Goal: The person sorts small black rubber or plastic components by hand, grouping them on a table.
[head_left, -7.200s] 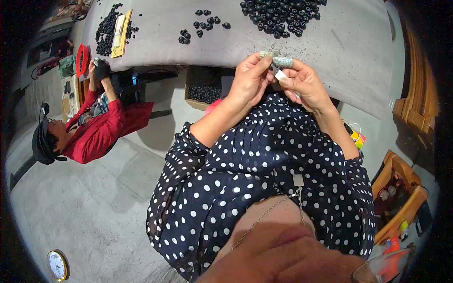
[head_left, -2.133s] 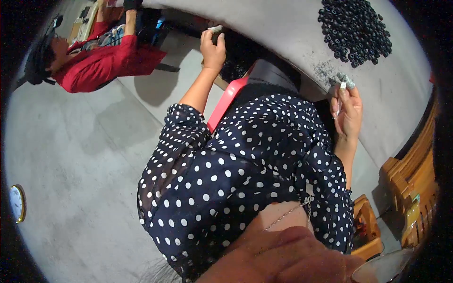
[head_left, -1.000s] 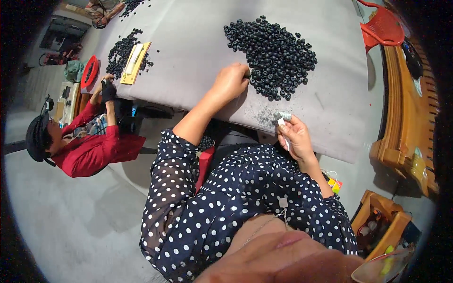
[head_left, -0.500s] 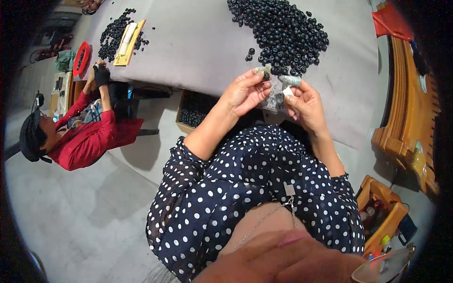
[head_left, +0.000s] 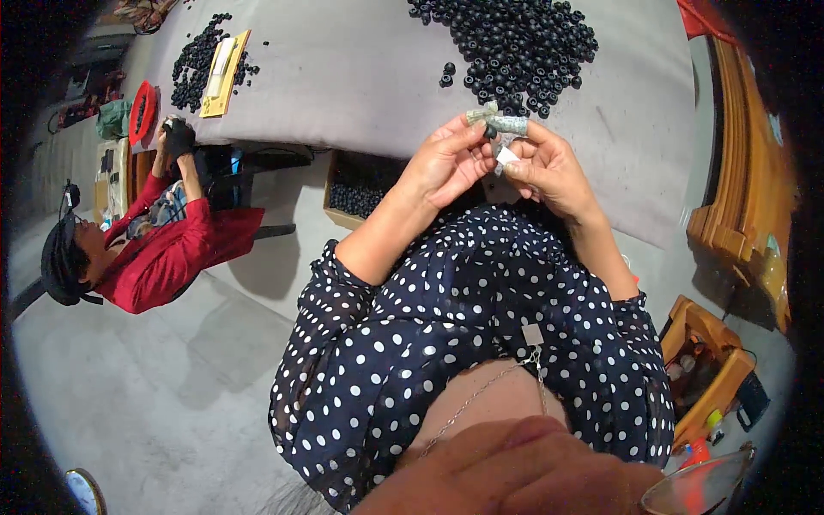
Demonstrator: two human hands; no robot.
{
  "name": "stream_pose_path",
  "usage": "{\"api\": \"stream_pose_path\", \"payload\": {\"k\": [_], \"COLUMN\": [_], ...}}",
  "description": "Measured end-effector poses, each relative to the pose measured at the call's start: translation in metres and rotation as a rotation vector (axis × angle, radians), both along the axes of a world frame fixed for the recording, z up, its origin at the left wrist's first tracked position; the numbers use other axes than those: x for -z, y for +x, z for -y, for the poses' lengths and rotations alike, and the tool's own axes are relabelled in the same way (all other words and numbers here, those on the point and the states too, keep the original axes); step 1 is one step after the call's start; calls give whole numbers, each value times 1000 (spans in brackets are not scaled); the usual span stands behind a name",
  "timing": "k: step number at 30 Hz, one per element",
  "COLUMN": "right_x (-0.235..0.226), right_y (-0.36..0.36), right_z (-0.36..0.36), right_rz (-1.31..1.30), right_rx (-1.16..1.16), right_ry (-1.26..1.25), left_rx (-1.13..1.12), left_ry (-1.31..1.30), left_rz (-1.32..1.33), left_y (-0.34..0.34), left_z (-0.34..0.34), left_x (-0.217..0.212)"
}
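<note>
My left hand (head_left: 448, 165) pinches a small round black part (head_left: 490, 132) between its thumb and index finger, in front of the pile of black parts (head_left: 525, 53) on the table. Pale wrapping covers that index fingertip. Close beside it, my right hand (head_left: 556, 174) is closed on a small flat white piece (head_left: 506, 157), held between thumb and fingers. Its index finger wears a grey-green wrap (head_left: 508, 124) and reaches across toward the black part. Whether that finger touches the part, I cannot tell.
A grey cloth covers the table (head_left: 343, 86). Under its edge stands a carton of black parts (head_left: 356, 199). A person in red (head_left: 167, 249) works at the left, near a red tray (head_left: 143, 112) and a yellow board (head_left: 225, 73). Wooden furniture (head_left: 747, 189) stands at right.
My hands have come together: the right moved left, bringing its wrapped finger and the white piece up to the black part in my left hand. The whole view has shifted slightly.
</note>
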State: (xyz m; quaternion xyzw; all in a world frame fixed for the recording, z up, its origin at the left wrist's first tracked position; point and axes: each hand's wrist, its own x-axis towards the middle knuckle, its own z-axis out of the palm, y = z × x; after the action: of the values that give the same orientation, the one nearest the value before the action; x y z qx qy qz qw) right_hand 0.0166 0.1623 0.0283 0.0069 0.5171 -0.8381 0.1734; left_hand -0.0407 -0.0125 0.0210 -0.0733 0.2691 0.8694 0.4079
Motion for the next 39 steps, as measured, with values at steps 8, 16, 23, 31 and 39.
{"api": "stream_pose_path", "payload": {"k": [8,16,23,31,39], "right_x": [-2,-7,-8,-6,-3], "right_y": [4,8,13,14,14], "right_z": [1,3,1,6,1], "right_rz": [11,26,36,22,51], "right_rx": [6,-3,-11,31,-14], "right_ry": [-3,-25,-12,13,5], "left_rx": [8,46,12,-44,2], "left_ry": [-85,-99,-66,-16,5], "left_rz": [-28,-118,-135,12,24], "left_y": [4,9,13,21,21], "left_z": [4,10,8,3,5], "left_x": [-3,3,-1,-2,3]}}
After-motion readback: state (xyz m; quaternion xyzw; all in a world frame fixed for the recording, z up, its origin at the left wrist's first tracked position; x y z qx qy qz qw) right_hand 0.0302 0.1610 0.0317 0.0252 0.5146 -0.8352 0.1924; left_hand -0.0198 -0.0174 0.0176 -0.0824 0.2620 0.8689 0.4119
